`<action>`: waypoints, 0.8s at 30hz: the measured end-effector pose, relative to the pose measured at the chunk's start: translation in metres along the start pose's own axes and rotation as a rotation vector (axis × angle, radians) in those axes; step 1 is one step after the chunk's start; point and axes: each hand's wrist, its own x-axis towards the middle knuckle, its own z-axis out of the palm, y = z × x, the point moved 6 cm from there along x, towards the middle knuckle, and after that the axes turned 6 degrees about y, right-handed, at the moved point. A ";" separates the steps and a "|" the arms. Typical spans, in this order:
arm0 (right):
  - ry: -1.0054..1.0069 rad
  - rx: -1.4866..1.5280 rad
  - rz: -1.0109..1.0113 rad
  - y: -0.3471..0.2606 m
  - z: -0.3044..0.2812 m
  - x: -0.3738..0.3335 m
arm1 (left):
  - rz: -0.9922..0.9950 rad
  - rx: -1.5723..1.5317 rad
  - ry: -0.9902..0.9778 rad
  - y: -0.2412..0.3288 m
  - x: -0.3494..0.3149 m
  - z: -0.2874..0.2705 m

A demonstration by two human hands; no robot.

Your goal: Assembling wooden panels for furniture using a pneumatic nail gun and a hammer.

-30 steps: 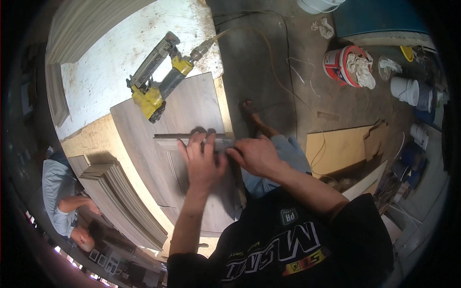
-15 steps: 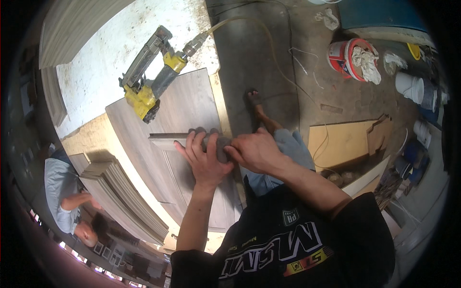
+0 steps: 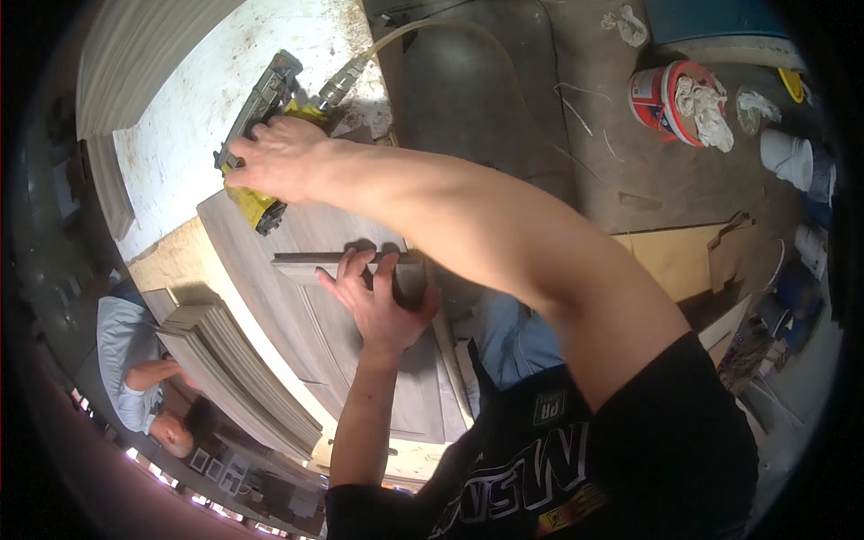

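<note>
A yellow and black pneumatic nail gun (image 3: 261, 210) lies on the white-topped part of the bench, its hose fitting toward the far right. My right hand (image 3: 283, 162) reaches across and is closed around its body, hiding much of the handle. Nearer me, a grey wood-grain door panel (image 3: 261, 234) lies flat. A narrow grey wooden strip (image 3: 301, 266) sits across it. My left hand (image 3: 378, 310) curls its fingers over the strip's right end, with dark coverings on some fingertips. Something dark grey shows beside the thumb; I cannot tell its kind.
An air hose (image 3: 468, 31) runs off the bench's right side. Stacked grey mouldings (image 3: 234, 369) lie at the left, beside another person (image 3: 135, 369). A red bucket (image 3: 661, 99) with crumpled white material stands on the floor, and a wooden board (image 3: 666, 261) lies at right.
My right hand has left the strip's right end beside my left hand and moved up and left onto the nail gun. My left hand stays on the strip.
</note>
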 end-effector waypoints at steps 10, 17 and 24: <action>0.432 0.466 0.308 -0.030 -0.111 -0.152 | 0.041 0.021 0.080 0.004 -0.003 -0.011; 0.496 1.638 0.610 -0.005 -0.059 -0.342 | 0.027 0.025 0.031 0.001 -0.010 0.000; 0.654 1.624 0.383 -0.019 0.041 -0.387 | 0.092 -0.008 0.050 0.000 -0.009 0.003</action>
